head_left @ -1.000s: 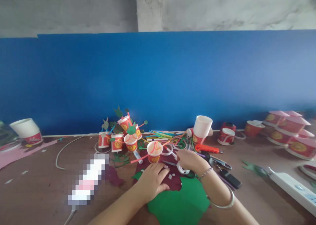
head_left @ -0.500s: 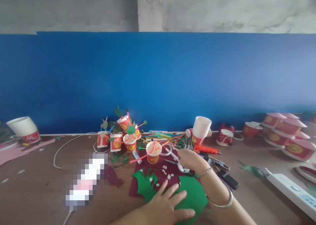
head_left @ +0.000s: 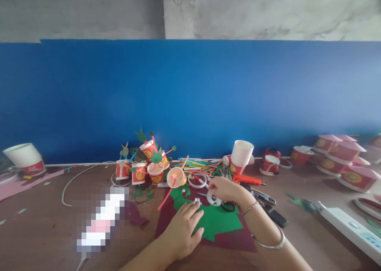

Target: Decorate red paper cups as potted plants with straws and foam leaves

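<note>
Sliding forward, the left hand (head_left: 182, 230) now presses green paper (head_left: 222, 221).

A cluster of decorated red cups (head_left: 139, 170) is set against the blue board (head_left: 190, 96), with coloured straws (head_left: 196, 162) strewn just beside it. A stack of white cups (head_left: 241, 155) is tilted near an orange knife (head_left: 248, 179). A power strip (head_left: 348, 226) is laid at the right, and pink paper (head_left: 18, 183) at the left.

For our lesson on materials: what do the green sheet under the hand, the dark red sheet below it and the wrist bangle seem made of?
Green sheet: likely craft paper or thin foam, matte, flat, cleanly cut jagged edges. Dark red sheet: similar, matte, no shine. Bangle: probably metal, silvery with bright glints.
</note>
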The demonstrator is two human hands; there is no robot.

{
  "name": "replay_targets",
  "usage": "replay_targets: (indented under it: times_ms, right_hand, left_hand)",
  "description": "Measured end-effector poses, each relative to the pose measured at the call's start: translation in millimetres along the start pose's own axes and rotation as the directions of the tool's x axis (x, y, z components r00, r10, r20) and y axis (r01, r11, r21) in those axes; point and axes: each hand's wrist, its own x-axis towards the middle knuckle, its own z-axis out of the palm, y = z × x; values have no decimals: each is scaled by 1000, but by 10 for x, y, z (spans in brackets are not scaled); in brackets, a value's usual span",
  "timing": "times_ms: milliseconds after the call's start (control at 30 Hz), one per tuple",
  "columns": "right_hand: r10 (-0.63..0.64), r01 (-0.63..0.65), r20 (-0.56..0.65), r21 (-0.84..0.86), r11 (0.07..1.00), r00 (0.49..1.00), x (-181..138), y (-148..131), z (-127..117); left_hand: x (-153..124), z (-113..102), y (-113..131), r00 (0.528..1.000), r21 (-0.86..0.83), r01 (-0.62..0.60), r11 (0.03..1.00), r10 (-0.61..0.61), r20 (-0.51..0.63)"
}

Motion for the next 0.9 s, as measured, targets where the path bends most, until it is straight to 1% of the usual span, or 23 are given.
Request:
replay_targets:
  times_ms: [33,67,100,133,167,200,267,333,367,467,500,567,600,667,700,767,833,900]
  right_hand:
    - [-32,30,27,59,998,999,7,-16,5]
    - [-68,60,56,134,989,996,20,-36,21]
    - [-105,86,80,214,973,991,39,-60,49]
    - [-142,110,92,292,950,986,62,-87,88]
    - [-169,126,95,345,930,981,86,-117,133]
    - [-186,141,88,371,918,979,110,-150,183]
    - [-202,158,83,369,916,976,148,-219,282]
    - [-213,179,69,330,927,975,168,-284,359]
    - [-214,191,46,300,935,976,173,-312,386]
    - [-179,193,-88,201,960,980,185,-384,428]
    - [-144,170,-148,185,968,979,192,-405,437]
    - [-67,130,-293,203,970,954,222,-449,466]
    - [-41,132,-366,227,965,930,247,-470,490]
    - [-33,177,-473,262,949,880,318,-507,561]
    - [-52,203,-494,256,945,868,365,-521,604]
    - [-105,232,-490,206,951,865,471,-538,692]
    - [-161,272,-464,183,945,871,578,-540,758]
    - [-213,331,-476,178,927,853,661,-540,782]
  left_hand:
    - [18,34,-39,998,-55,24,998,-27,-59]
    - [39,67,-85,985,-129,60,990,-79,-151]
    - [62,96,-134,957,-213,97,972,-150,-248]
    - [84,117,-183,918,-308,129,942,-231,-321]
    - [103,127,-229,873,-412,152,899,-317,-371]
    - [118,124,-268,837,-483,149,863,-370,-403]
    - [130,78,-315,782,-569,138,811,-442,-440]
    - [120,-5,-315,752,-591,138,795,-472,-460]
    - [108,-50,-300,747,-578,143,803,-471,-470]
    - [63,-157,-223,741,-484,118,867,-402,-539]
    - [48,-176,-193,754,-442,94,892,-353,-554]
    - [23,-188,-134,793,-341,6,940,-212,-571]
    - [15,-185,-107,815,-286,-55,957,-122,-567]
    - [6,-167,-60,841,-181,-180,967,56,-538]
    - [6,-155,-43,849,-140,-229,963,127,-513]
    - [10,-131,-24,858,-93,-286,954,212,-467]
    - [19,-110,-24,860,-74,-306,949,242,-450]
    - [31,-99,-34,851,-65,-314,947,250,-462]
